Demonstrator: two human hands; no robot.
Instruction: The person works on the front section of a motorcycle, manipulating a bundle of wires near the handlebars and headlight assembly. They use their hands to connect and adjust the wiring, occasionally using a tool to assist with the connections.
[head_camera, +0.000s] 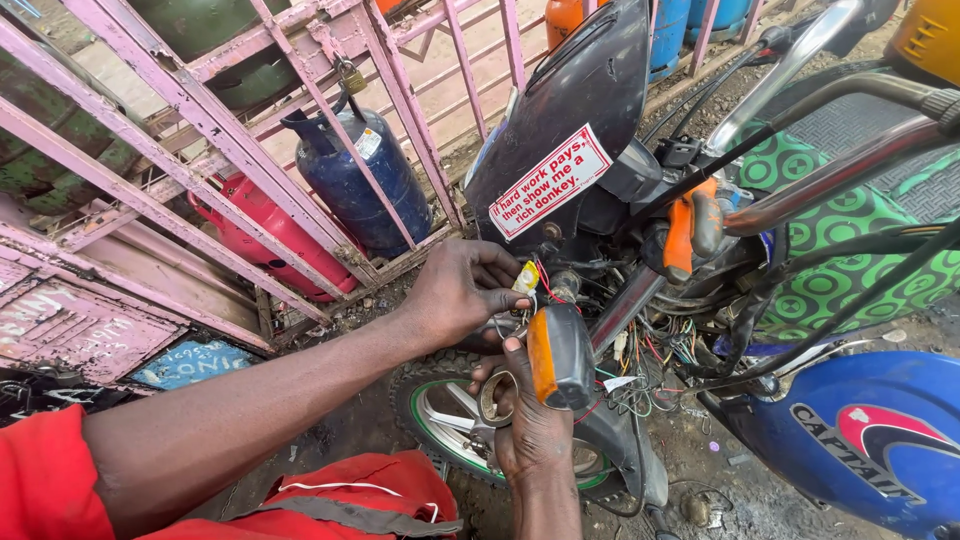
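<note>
Head view, near: red sleeve (45, 480) — soft cloth, bottom-left.
Right hand (530, 425): closed on the amber indicator lamp (558, 355) — glossy plastic, black back.
Left hand (460, 290): fingers pinched on a yellow-tagged wire (527, 278) at the exposed harness.
Obstructions: tangled wiring (650, 360), front wheel (450, 420) below.
Far: pink metal cage (200, 130), gas cylinders (355, 180) behind the bars.

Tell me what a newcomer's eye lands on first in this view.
Dead centre, the left hand pinches a yellow connector amid loose wiring behind the motorcycle's black front cowl, while the right hand sits behind the orange turn signal. At left, red and blue gas cylinders stand behind a pink metal cage.
</note>
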